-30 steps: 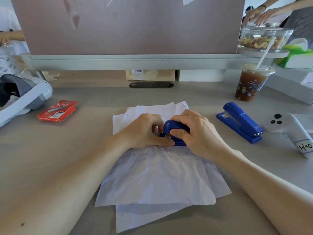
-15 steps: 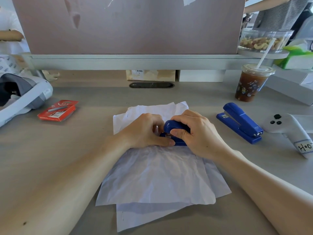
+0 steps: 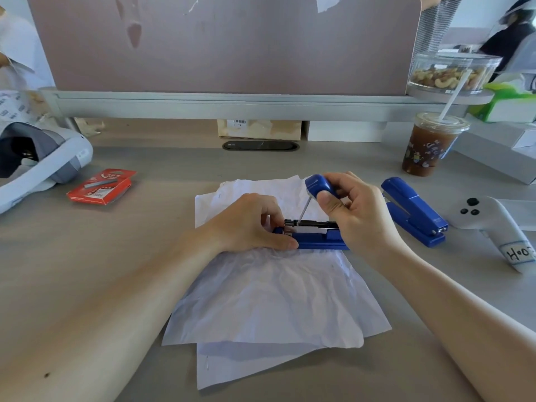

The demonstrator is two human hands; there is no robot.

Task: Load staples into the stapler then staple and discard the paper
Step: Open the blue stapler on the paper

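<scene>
A small blue stapler (image 3: pixel 317 242) lies on a stack of crumpled white paper (image 3: pixel 269 303) in the middle of the desk. Its top cover (image 3: pixel 317 184) is swung up, and the metal staple channel (image 3: pixel 311 224) lies exposed, with a thin spring rod running up to the cover. My right hand (image 3: pixel 356 216) grips the raised cover. My left hand (image 3: pixel 249 227) holds the front end of the stapler's base, fingers curled round it and thumb along its near side. A red staple box (image 3: pixel 101 187) lies to the left on the desk.
A second, larger blue stapler (image 3: pixel 414 210) sits to the right, beside a white controller (image 3: pixel 493 224). An iced drink cup (image 3: pixel 429 146) with a straw stands at the back right. A white headset (image 3: pixel 37 163) lies at the far left. A partition wall closes the back.
The stapler was closed under both hands. My right hand has swung its cover up and open, exposing the staple channel. My left hand stays on the base.
</scene>
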